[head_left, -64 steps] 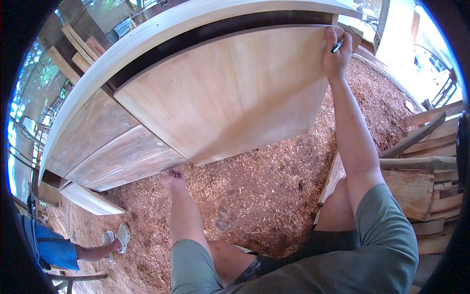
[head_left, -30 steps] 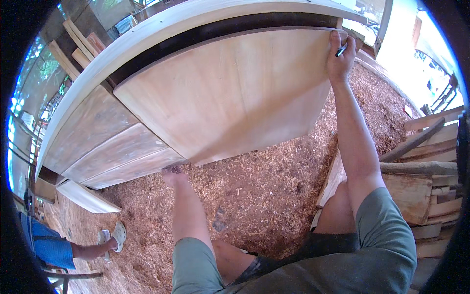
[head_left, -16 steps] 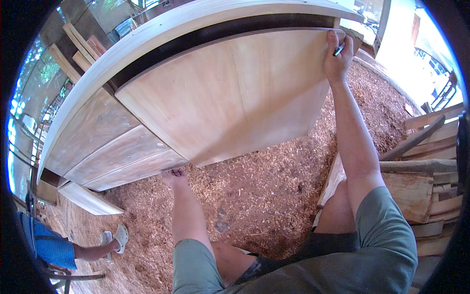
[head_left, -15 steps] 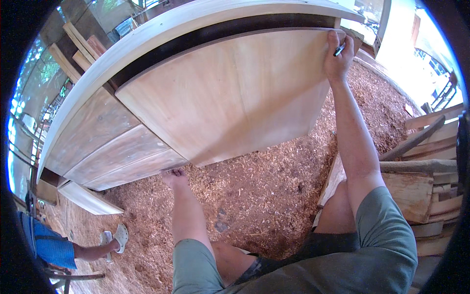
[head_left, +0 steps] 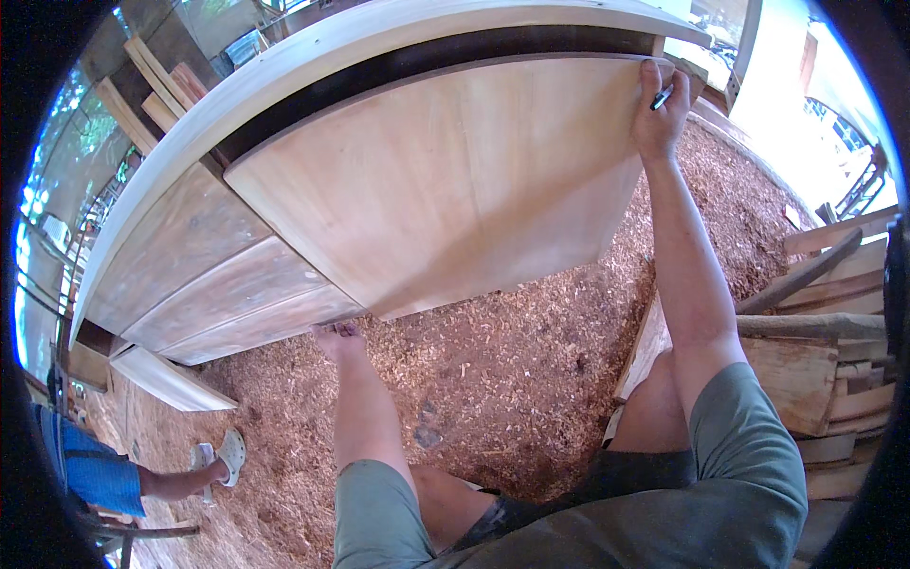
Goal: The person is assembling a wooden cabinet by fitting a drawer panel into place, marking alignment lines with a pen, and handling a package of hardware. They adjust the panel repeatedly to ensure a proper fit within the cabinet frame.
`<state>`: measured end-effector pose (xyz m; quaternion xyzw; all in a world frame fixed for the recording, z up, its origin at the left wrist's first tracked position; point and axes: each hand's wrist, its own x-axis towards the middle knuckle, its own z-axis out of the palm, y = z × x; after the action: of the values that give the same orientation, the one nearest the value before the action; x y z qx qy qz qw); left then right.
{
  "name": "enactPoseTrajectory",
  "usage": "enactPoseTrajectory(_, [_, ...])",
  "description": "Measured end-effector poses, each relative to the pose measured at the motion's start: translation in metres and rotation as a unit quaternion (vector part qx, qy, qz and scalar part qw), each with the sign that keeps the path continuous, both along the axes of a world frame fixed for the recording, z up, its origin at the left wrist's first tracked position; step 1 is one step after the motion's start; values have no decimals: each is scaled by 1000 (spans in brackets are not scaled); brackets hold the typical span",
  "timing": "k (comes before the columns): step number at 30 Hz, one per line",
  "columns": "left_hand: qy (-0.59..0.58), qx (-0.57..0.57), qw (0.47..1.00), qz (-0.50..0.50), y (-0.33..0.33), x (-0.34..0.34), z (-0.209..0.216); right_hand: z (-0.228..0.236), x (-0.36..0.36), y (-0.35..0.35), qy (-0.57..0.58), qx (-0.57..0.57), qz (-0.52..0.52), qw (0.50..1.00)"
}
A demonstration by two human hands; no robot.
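A large pale wooden panel [head_left: 445,180] stands at a slant against the front of a wooden cabinet, under its curved top [head_left: 313,47]. My right hand [head_left: 661,119] is closed at the panel's upper right corner, with a dark pen [head_left: 662,97] held in the same fingers. Down at the lower edge, near the panel's bottom left corner, my left hand [head_left: 339,341] is closed, its fingers curled beneath the cabinet's drawer fronts [head_left: 223,289]. What those fingers grip is hidden. A dark gap shows between the panel's top edge and the cabinet top.
Wood shavings cover the floor [head_left: 493,398]. Stacked boards [head_left: 806,379] lie at the right, and several planks [head_left: 142,95] lean behind the cabinet. A short pale board [head_left: 171,381] juts out at its lower left. Another person's leg [head_left: 175,484] in blue shorts is at far left.
The right hand and the panel's upper right corner have shifted very slightly to the right. The left hand stays almost in place. The other person's foot has moved a little.
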<state>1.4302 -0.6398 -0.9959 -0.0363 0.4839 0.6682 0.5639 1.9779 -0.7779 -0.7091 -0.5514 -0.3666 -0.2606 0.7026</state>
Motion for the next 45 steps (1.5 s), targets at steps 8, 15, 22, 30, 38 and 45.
enactPoseTrajectory(8, [-22,-12,999,24,-3,6,8,0,0,-1,5,2,6,1000])
enactPoseTrajectory(15, [-25,-11,1000,13,5,-4,-7,-4,8,1,-2,-14,-10,1000])
enactPoseTrajectory(22, [21,-4,999,24,2,2,-4,0,-2,0,-3,17,21,1000])
enactPoseTrajectory(30, [0,16,1000,13,-2,8,3,3,-6,-3,2,10,12,1000])
enactPoseTrajectory(38, [-11,6,1000,23,1,-1,-6,1,-5,-4,9,-9,-6,1000])
enactPoseTrajectory(45, [-13,-28,999,36,7,-13,-12,2,-4,-3,20,-3,35,999])
